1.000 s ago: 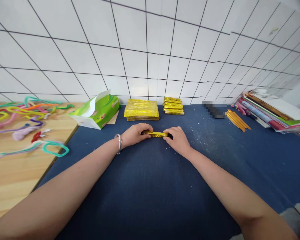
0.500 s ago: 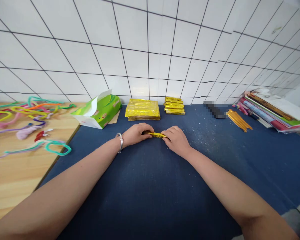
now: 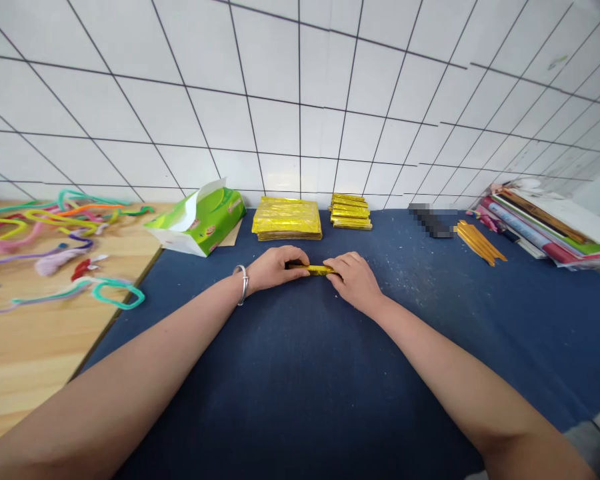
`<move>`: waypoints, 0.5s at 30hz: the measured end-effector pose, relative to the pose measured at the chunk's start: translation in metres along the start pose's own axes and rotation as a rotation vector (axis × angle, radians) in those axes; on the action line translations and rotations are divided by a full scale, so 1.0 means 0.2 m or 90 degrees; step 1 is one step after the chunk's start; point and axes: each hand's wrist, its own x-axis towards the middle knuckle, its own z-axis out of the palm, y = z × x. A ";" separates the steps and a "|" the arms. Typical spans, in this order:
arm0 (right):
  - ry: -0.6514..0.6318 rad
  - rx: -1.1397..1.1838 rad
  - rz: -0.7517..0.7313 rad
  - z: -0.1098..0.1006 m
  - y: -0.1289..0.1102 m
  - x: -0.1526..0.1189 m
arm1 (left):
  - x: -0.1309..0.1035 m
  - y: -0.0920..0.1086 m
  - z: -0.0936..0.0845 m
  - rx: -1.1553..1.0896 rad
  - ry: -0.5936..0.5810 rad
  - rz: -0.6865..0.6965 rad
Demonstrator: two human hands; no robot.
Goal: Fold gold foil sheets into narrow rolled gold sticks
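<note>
A narrow folded strip of gold foil paper (image 3: 319, 270) lies crosswise between my hands, low over the dark blue tabletop (image 3: 300, 373). My left hand (image 3: 276, 267), below a silver bangle (image 3: 242, 285), pinches its left end between thumb and fingers. The right end is gripped by my right hand (image 3: 354, 279), fingers curled over it. Both ends are hidden under the fingers. Behind my left hand is a stack of flat gold foil sheets (image 3: 287, 217). Narrow folded gold strips (image 3: 351, 211) lie piled just right of that stack.
A green tissue pack (image 3: 205, 220) stands at the back left. Colourful fuzzy stems (image 3: 117, 293) are scattered over the wooden table (image 3: 40, 353). On the right are a partly blurred black object (image 3: 433, 221), orange-gold strips (image 3: 480, 241) and stacked books (image 3: 540, 230). A tiled wall (image 3: 275, 127) rises behind.
The foil strip between my hands now looks straighter and flatter. Both hands keep nearly the same place and grip; the whole view has shifted very slightly.
</note>
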 end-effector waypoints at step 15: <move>-0.006 -0.038 -0.047 -0.01 -0.03 0.02 | 0.01 0.00 -0.01 0.032 -0.020 0.058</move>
